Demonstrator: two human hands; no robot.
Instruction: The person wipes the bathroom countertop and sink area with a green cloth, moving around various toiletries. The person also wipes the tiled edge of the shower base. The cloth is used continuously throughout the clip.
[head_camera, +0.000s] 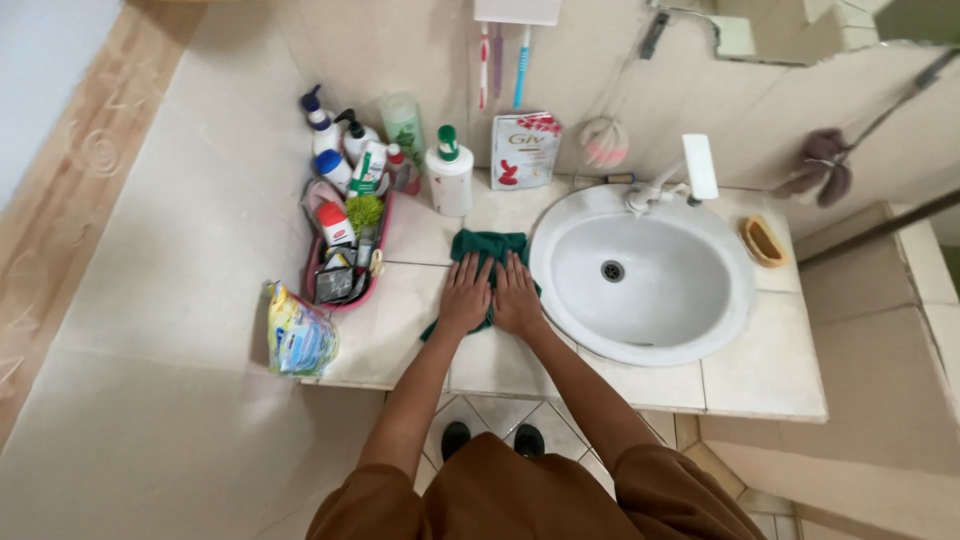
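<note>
You're mid-wipe: both hands lie flat, fingers together, pressing the green cloth (487, 262) on the counter (600, 375) just left of the sink (640, 275). Your left hand (466, 295) and right hand (515, 297) sit side by side, touching. I'd say the next stroke needs care near the pump bottle (449, 175) and pink basket (345, 245), further left of the sink.

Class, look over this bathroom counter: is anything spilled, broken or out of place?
Nothing spilled or broken shows. One oddity: the yellow-blue packet sits at the counter front-left corner, seemingly overhanging its edge.
</note>
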